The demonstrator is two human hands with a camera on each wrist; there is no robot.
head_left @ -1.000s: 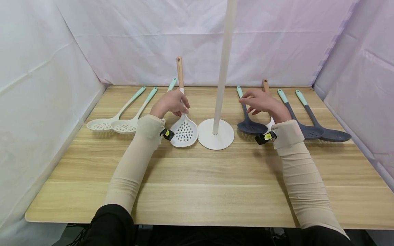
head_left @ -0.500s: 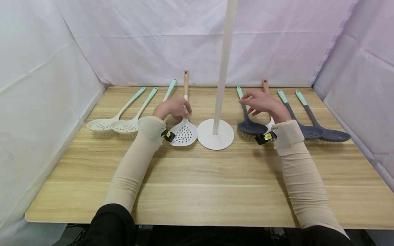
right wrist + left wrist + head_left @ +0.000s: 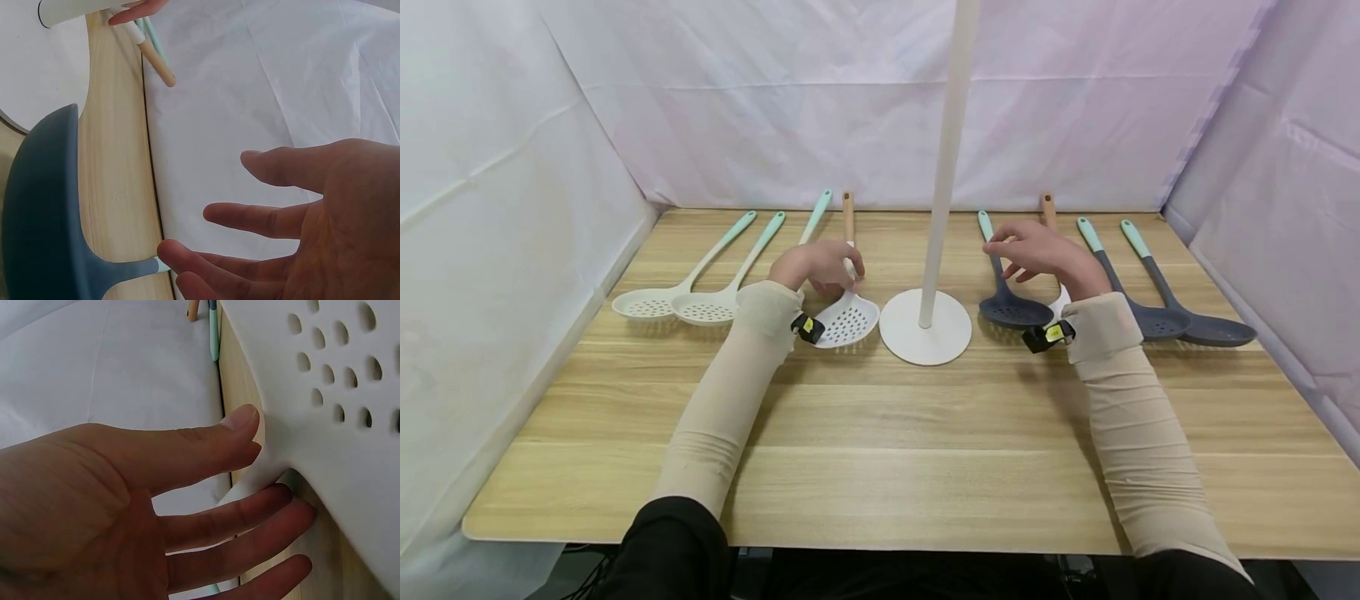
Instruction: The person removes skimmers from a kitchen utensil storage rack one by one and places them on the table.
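Head view: the left hand [image 3: 816, 267] pinches the neck of a white slotted skimmer [image 3: 847, 320], which has a wooden handle. The bowl of the skimmer lies low over the wooden table [image 3: 880, 433], just left of the round base of a white stand [image 3: 925, 327], and its handle points away toward the back wall. Left wrist view confirms the grip: thumb on one face of the neck, fingers [image 3: 250, 519] curled under the other, so the perforated bowl hangs forward of the palm. Holding at the neck keeps the bowl steady and the long handle free.

The right hand [image 3: 1037, 254] hovers with fingers spread and relaxed, holding nothing, above the handle of a dark slotted spoon [image 3: 1011, 308]. In the right wrist view one fingertip appears to touch that handle near the bowl, though contact cannot be confirmed from this angle.

Layout: pale skimmers with mint handles [image 3: 658, 302] lie in a row to the left; two more dark spoons [image 3: 1180, 321] lie to the right, near the table's right edge. All handles point rearward in parallel, so each utensil can be lifted without crossing its neighbour.

Clearance: the stand's pole splits the work area between the hands. The near half of the table offers open room; white sheeting bounds three sides.
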